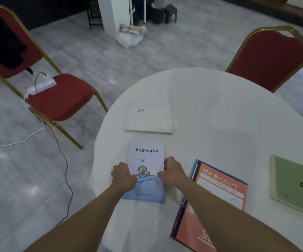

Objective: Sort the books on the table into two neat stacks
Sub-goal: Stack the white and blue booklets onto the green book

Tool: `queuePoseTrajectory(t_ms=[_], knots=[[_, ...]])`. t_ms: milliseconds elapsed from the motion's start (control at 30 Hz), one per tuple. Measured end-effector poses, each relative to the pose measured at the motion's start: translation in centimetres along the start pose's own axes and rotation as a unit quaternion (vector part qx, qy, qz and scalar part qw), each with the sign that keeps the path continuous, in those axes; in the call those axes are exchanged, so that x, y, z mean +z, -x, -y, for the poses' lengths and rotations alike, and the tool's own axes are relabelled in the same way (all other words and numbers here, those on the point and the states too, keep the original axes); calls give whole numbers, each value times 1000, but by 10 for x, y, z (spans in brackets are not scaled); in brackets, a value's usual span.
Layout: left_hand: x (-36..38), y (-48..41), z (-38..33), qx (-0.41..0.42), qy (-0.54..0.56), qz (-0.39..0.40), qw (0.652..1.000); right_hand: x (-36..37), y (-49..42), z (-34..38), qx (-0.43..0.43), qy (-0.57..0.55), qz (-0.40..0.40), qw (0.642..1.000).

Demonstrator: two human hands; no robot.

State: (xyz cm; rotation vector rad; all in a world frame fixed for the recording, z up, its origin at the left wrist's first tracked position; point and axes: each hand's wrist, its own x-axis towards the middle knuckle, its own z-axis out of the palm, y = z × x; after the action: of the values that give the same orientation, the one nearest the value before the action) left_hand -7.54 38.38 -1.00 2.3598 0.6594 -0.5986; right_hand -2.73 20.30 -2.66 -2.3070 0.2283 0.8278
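Note:
A white and blue booklet (147, 157) with a plane picture lies near the left edge of the round white table (210, 99). My left hand (123, 176) grips its left edge and my right hand (172, 170) grips its right edge. Beyond it lies a white book (149, 119), flat and apart. To the right an orange book (219, 193) rests on top of a blue one, partly under my right forearm. A green book (296, 184) lies at the far right, cut off by the frame.
Two red chairs with gold frames stand by the table, one at the left (56, 95) carrying a white power strip (41, 87), one at the back right (269, 57). Cables (65, 160) trail over the grey floor. A white bag (130, 38) leans against a pillar.

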Motion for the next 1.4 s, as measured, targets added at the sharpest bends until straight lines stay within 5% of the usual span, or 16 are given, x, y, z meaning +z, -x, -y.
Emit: queuePoseTrajectory(t_ms=[167,433,700,1000,1200,1400], knots=[[-3,-15,10,-2,95,-13,995,-16,-11,4,-9,-16,15,1000],[-15,-26,26,7,155,-91,984,-48,-57,35,-77,-11,-154,985],[-16,-43,38,28,133,-148,980,-74,-112,56,-195,317,-62,926],[-20,-52,34,1,118,-137,983,-64,-120,60,-264,484,-179,815],[-28,-59,11,11,98,-128,987,-100,-94,68,-263,423,-204,843],[-31,-56,-40,63,137,-124,981,-155,-63,53,-212,199,-286,913]])
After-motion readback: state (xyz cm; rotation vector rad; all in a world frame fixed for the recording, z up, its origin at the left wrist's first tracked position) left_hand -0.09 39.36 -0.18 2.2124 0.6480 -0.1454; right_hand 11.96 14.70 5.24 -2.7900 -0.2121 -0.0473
